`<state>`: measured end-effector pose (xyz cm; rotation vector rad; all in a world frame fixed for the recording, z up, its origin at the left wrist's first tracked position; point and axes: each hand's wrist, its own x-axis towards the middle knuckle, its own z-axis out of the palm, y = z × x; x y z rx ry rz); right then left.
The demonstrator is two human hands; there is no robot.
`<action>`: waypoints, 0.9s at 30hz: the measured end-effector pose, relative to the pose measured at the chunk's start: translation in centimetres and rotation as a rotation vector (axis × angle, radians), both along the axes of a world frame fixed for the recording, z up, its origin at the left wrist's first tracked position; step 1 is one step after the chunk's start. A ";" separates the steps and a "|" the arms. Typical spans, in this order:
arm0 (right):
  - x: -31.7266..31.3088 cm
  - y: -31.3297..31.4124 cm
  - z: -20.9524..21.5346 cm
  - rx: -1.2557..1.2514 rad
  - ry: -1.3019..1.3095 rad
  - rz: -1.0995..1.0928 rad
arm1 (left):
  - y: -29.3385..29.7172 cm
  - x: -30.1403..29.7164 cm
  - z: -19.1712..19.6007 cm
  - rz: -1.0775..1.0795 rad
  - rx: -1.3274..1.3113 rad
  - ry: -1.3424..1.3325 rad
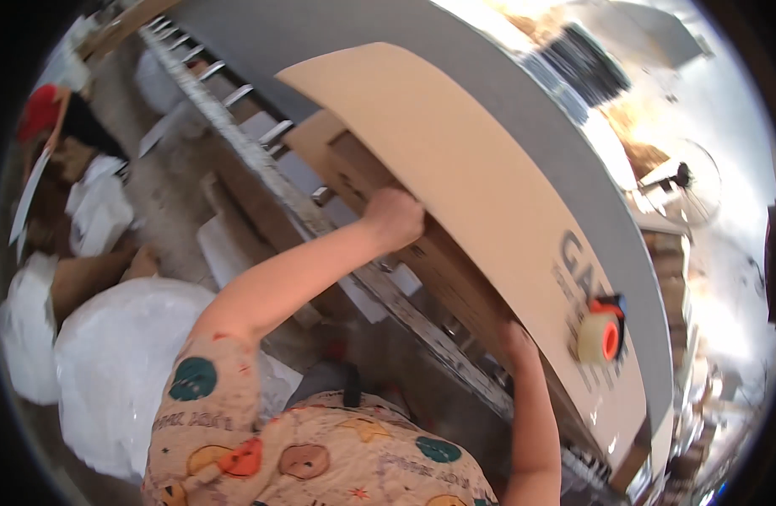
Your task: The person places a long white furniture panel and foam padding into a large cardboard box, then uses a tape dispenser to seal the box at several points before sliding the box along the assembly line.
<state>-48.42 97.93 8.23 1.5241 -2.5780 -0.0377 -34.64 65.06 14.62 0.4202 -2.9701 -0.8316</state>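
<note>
A large flat cardboard carton (pixel 455 143) with dark printing lies slantwise in front of me, its near side a folded-down brown panel. My left hand (pixel 395 219) is closed in a fist at the carton's near edge, gripping the cardboard there. Farther right, my right hand (pixel 516 344) touches the same near side lower down; its fingers are mostly hidden and blurred. On the carton's top, near its right end, rests a tape dispenser (pixel 603 333) with a pale roll and red core.
Beneath the carton is a grey work surface (pixel 573 181). A worn metal rail frame (pixel 270 169) runs along its near side. White wrapped bundles (pixel 126 363) stand on the floor at left. Another person in a red top (pixel 42 111) bends at far left. A fan (pixel 679 179) stands at right.
</note>
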 end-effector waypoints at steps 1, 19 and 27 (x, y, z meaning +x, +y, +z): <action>0.3 -1.1 0.7 -0.076 0.028 0.021 | 1.6 1.6 -2.5 -0.100 -0.140 0.504; 4.6 -2.5 8.7 -0.020 -0.096 0.221 | 11.4 3.2 -3.2 -0.058 -0.407 0.741; 4.0 -3.1 7.3 -0.094 -0.136 0.229 | 12.2 -3.7 3.4 -0.458 -0.543 0.514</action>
